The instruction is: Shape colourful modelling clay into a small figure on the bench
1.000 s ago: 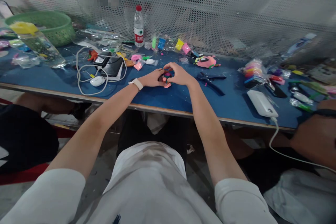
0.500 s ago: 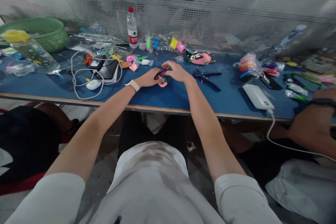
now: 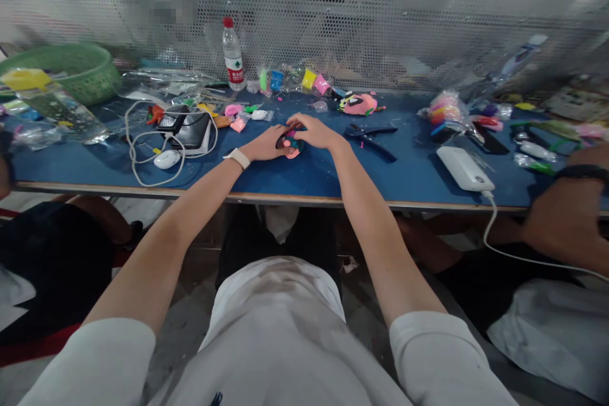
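A small multicoloured clay figure (image 3: 294, 153), with pink, green and dark parts, rests low over the blue table, partly covered by my fingers. My left hand (image 3: 267, 144), below a light wristband, closes on its left side. From the upper right my right hand (image 3: 316, 132) bends its fingers over the same figure, thumb and fingertips against it. To the right of my right hand lies a pair of dark pliers (image 3: 375, 134). Beyond it rests a pink clay character (image 3: 361, 103) with yellow and black details. Pink clay lumps (image 3: 236, 123) sit past my left hand.
A water bottle (image 3: 233, 57) stands at the back by the perforated metal panel. On the left are a cable-wound black device (image 3: 188, 129) and a green basket (image 3: 95, 76). At right lie a white power bank (image 3: 464, 169) and bagged clay (image 3: 446, 111). Co-workers sit either side.
The view has shifted slightly. My right fingers have settled a little lower and closer over the clay figure; my left hand stays at its side.
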The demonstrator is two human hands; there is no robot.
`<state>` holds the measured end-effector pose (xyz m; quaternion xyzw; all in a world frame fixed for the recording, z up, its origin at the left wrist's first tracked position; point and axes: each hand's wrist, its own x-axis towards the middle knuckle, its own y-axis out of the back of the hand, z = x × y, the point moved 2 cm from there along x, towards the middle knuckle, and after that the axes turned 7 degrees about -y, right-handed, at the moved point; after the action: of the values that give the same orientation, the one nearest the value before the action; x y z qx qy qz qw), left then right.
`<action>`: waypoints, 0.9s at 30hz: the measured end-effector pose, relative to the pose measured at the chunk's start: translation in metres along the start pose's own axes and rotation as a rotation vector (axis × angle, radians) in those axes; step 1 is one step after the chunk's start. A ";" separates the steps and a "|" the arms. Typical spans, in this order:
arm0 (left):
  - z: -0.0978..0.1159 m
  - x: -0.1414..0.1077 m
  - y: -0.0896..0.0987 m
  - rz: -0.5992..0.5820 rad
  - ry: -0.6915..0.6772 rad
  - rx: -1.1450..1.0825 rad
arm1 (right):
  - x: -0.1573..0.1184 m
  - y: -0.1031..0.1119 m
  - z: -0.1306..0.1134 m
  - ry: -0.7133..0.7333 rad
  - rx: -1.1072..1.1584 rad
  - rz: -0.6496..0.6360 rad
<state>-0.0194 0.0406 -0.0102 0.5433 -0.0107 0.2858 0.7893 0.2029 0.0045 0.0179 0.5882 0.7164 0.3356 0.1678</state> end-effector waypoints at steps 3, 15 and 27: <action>0.002 -0.001 0.001 -0.006 0.005 -0.011 | 0.001 -0.001 0.001 -0.017 0.019 -0.004; 0.000 0.001 -0.006 -0.003 0.019 -0.014 | -0.002 -0.001 0.003 -0.052 -0.020 0.017; 0.008 -0.003 0.000 -0.017 0.020 -0.035 | 0.012 0.022 0.046 -0.017 -0.177 0.431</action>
<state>-0.0198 0.0324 -0.0085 0.5265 -0.0029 0.2843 0.8012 0.2448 0.0306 0.0012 0.7134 0.5408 0.4200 0.1492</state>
